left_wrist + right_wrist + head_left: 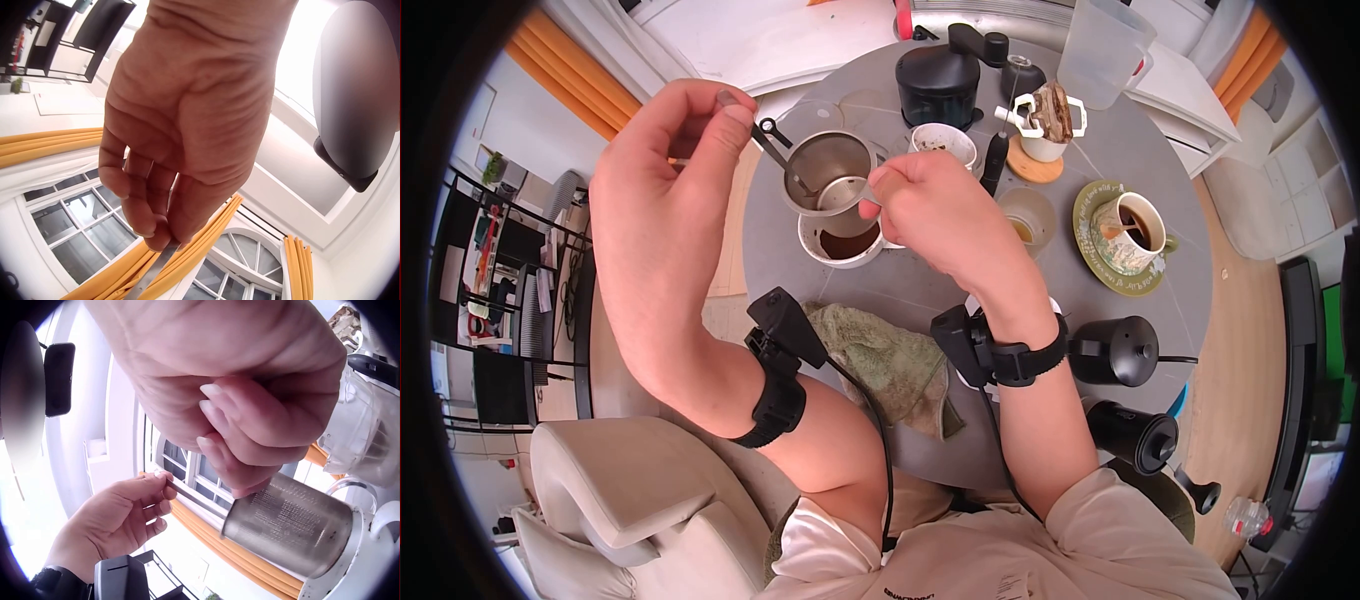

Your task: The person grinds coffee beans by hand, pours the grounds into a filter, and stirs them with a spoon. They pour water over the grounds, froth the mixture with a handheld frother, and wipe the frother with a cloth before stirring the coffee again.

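Note:
My left hand (670, 170) is raised at the left and pinches a slim, flat metal utensil (150, 275) between thumb and fingertips. Its far end reaches down into a metal mesh strainer (845, 155), so its shape there is partly hidden. With curled fingers, my right hand (945, 215) grips the strainer at its right side by the rim. Directly below stands a white cup (840, 263) with brown liquid in it, its opening partly covered by the strainer. In the right wrist view the strainer's perforated wall (287, 525) shows beneath my right fist.
Behind stand a white cup with dark specks (945, 140), a black grinder (938, 85) and a drip bag (1055, 112) on a small cup. To the right are a glass (1028, 215), a coffee cup (1122, 255) on a green saucer and black canisters (1115, 350). A cloth (875, 350) lies in front.

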Demonstrator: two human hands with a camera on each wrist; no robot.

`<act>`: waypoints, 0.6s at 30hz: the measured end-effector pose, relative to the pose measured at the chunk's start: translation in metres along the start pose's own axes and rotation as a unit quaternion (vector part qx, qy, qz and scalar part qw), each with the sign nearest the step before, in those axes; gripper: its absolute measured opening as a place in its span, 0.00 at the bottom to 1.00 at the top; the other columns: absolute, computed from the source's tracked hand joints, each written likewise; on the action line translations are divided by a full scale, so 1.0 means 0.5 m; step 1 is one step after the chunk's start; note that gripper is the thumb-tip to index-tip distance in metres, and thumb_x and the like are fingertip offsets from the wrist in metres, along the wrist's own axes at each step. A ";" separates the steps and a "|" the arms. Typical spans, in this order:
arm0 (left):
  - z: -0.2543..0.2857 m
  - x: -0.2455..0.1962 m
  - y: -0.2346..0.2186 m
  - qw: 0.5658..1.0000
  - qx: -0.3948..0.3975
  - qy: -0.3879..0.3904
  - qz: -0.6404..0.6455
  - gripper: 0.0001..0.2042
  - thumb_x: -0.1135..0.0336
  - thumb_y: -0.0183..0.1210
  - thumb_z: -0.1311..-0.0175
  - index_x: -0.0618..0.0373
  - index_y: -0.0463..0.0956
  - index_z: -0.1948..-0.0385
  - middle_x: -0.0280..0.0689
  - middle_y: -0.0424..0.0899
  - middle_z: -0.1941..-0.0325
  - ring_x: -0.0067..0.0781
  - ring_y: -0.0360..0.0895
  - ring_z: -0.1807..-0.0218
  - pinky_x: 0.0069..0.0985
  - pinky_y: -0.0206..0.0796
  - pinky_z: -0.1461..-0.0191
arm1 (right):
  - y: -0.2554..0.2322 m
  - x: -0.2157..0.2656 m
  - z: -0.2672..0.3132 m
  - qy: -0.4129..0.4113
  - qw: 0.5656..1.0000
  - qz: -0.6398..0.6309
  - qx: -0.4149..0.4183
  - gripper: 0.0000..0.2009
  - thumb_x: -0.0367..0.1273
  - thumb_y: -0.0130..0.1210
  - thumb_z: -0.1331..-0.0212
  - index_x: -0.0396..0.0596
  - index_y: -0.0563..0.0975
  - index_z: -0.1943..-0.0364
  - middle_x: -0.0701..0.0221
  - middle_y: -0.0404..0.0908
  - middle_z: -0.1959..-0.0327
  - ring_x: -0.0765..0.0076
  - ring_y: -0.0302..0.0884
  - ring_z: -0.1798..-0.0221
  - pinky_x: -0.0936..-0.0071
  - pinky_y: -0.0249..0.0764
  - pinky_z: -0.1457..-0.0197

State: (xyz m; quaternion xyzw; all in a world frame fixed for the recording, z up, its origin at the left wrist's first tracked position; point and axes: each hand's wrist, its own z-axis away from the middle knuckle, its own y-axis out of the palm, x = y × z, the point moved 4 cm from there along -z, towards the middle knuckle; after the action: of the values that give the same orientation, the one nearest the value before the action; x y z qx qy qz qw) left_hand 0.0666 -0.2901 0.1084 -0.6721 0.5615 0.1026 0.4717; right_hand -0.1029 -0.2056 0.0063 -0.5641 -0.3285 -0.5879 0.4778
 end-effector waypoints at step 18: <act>-0.001 0.005 0.003 1.000 0.004 -0.003 0.017 0.09 0.66 0.65 0.28 0.64 0.85 0.59 0.33 0.87 0.69 0.18 0.77 0.65 0.20 0.70 0.57 | 0.002 0.000 -0.001 0.006 1.000 0.015 0.003 0.16 0.37 0.50 0.30 0.40 0.84 0.64 0.76 0.76 0.79 0.85 0.65 0.78 0.78 0.55 0.79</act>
State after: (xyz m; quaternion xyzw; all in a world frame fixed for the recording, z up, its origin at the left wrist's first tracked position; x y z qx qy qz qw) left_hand 0.0659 -0.2920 0.1063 -0.6603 0.5719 0.1103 0.4742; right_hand -0.1023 -0.2066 0.0058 -0.5642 -0.3188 -0.5830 0.4901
